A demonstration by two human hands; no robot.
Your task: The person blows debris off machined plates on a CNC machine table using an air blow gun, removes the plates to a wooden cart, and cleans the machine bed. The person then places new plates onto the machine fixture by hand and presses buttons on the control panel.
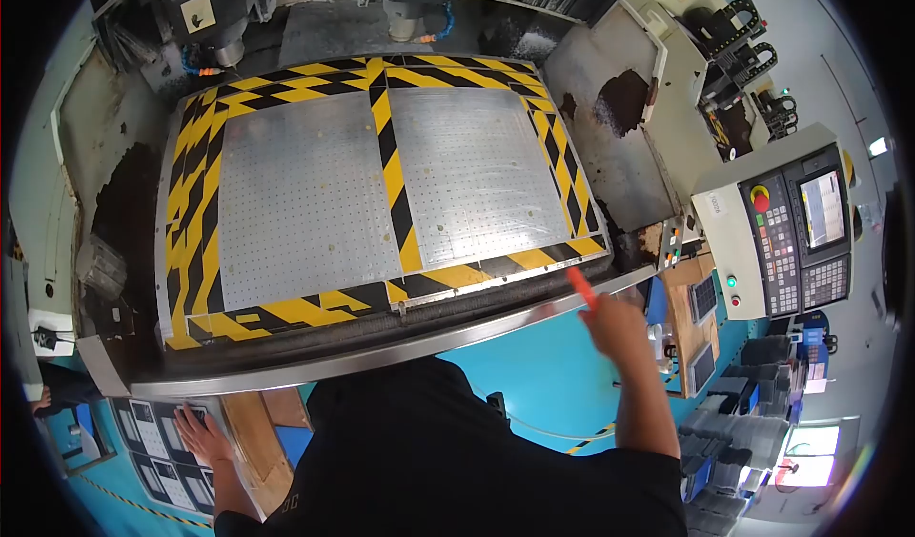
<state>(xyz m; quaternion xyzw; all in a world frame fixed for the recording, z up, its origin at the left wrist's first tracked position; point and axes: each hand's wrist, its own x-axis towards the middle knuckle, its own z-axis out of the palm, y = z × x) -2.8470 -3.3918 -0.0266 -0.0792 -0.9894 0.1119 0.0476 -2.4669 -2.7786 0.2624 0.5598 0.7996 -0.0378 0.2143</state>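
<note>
My right hand (618,324) is wrapped round a slim orange-red tool (581,288), blurred and pointing up and left over the front edge of the machine bed; its exact kind does not show. Beyond its tip is the machine bed, two perforated metal plates (305,194) (467,170) framed by yellow-and-black striped tape (389,156). Low on the left, my left hand (202,436) lies with fingers spread on a panel set of dark and white rectangular pieces (152,442). It grips nothing that I can see.
A steel rail (400,339) runs along the machine's front, close to my body. Two spindles (227,53) (402,24) hang over the bed's far edge. A control panel (786,232) stands to the right. Another person's hand (41,402) shows at the far left.
</note>
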